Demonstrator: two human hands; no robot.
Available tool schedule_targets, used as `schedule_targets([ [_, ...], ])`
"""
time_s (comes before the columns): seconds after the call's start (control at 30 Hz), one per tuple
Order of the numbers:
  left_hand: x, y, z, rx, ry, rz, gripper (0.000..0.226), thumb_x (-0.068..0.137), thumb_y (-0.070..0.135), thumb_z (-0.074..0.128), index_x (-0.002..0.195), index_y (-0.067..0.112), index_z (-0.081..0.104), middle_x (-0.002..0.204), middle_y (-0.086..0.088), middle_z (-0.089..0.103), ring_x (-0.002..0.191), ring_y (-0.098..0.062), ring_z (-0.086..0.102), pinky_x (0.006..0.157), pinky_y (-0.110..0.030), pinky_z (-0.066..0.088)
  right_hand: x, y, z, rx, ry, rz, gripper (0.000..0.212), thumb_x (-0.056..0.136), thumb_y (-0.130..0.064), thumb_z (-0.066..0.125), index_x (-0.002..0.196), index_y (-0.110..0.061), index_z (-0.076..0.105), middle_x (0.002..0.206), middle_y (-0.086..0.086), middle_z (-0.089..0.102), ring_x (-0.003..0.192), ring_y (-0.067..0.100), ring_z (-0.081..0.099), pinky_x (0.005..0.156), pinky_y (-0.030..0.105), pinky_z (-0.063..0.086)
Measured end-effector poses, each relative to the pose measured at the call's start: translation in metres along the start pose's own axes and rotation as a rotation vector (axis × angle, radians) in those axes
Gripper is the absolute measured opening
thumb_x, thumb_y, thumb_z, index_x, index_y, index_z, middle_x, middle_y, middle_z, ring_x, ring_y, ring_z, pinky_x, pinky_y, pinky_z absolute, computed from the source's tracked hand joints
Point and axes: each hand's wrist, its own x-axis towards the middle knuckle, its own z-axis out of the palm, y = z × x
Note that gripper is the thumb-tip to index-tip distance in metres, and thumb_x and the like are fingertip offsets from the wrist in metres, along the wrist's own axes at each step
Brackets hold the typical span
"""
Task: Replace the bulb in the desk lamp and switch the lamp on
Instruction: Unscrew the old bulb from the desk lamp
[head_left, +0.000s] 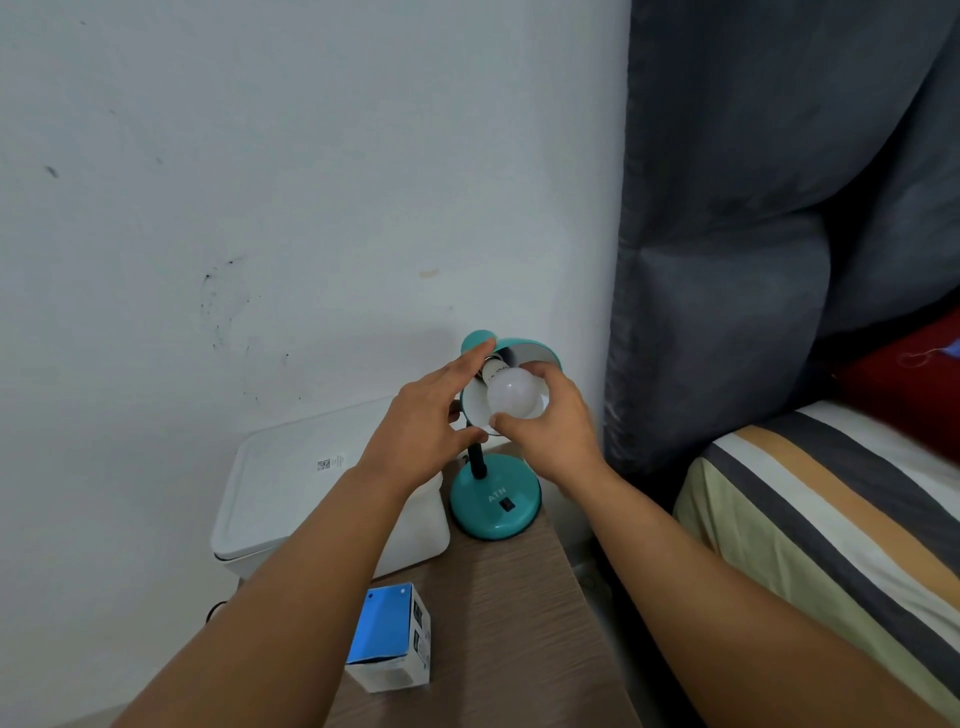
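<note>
Two hands at a teal desk lamp, one gripping its white bulb.

Head view: the right hand grasps the bulb, whose base sits at the socket inside the shade, at 12 o'clock from the lamp base. The left hand lies spread against the shade's left rim, fingers unclenched, grasping nothing. A blue-and-white bulb box stands on the wooden table at 7 o'clock from the base.
</note>
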Motion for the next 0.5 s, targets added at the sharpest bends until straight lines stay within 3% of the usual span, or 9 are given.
schedule_targets([
  [0.1, -0.0005, 0.0001, 0.0, -0.027, 0.006, 0.001, 0.104, 0.078, 0.01, 0.084, 0.151, 0.055, 0.026, 0.141, 0.011, 0.057, 0.107, -0.009, 0.064, 0.095, -0.018, 0.052, -0.0015, 0.0004, 0.0013, -0.005, -0.008, -0.013, 0.073, 0.073, -0.025, 0.084, 0.134, -0.03, 0.045, 0.131, -0.002, 0.049, 0.12, 0.018, 0.049, 0.087, 0.027, 0.041],
  [0.2, -0.0002, 0.0004, -0.0005, -0.012, 0.007, -0.001, 0.102, 0.08, 0.012, 0.084, 0.151, 0.056, 0.025, 0.139, 0.012, 0.058, 0.106, -0.008, 0.064, 0.094, -0.016, 0.052, -0.0021, 0.0001, 0.0003, -0.005, -0.002, 0.037, 0.081, 0.072, -0.04, 0.083, 0.141, -0.023, 0.044, 0.138, -0.001, 0.046, 0.127, 0.018, 0.046, 0.093, 0.026, 0.038],
  [0.3, -0.0002, 0.0001, 0.0004, -0.024, -0.003, -0.007, 0.103, 0.078, 0.01, 0.084, 0.152, 0.053, 0.026, 0.137, 0.011, 0.059, 0.104, -0.011, 0.066, 0.095, -0.026, 0.055, -0.0015, -0.0001, -0.0001, -0.055, -0.013, 0.024, 0.062, 0.076, -0.05, 0.077, 0.129, -0.023, 0.058, 0.124, 0.001, 0.054, 0.116, 0.019, 0.054, 0.084, 0.026, 0.041],
  [0.5, -0.0001, -0.0007, -0.0001, -0.002, 0.005, 0.003, 0.105, 0.078, 0.011, 0.085, 0.151, 0.055, 0.024, 0.139, 0.01, 0.059, 0.105, -0.01, 0.065, 0.095, -0.022, 0.054, -0.0001, -0.0019, -0.0005, -0.014, -0.024, 0.025, 0.069, 0.074, -0.033, 0.083, 0.134, -0.026, 0.048, 0.13, -0.001, 0.051, 0.116, 0.018, 0.051, 0.088, 0.028, 0.044],
])
